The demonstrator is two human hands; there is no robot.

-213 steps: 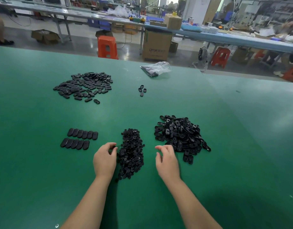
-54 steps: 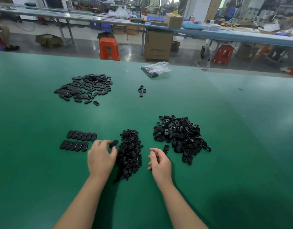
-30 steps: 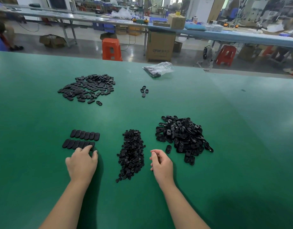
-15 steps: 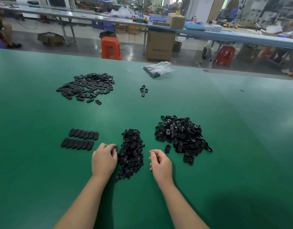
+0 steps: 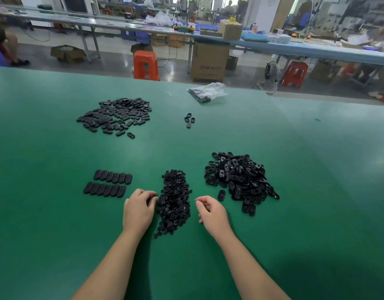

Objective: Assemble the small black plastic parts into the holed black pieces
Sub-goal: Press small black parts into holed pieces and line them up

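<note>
While the left hand (image 5: 139,210) is curled at the heap of small parts (image 5: 174,201), whether pinching one cannot be told, and the right hand (image 5: 210,210) is loosely curled and empty, several interlocked parts could be lifted together and scattered on the desk (image 5: 56,224).

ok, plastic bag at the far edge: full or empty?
Not empty. The plastic bag lies flat with dark parts visible inside one end; the rest looks slack.

head cam | faces forward-down | near table (image 5: 56,213) | far benches perhaps blurred
</note>
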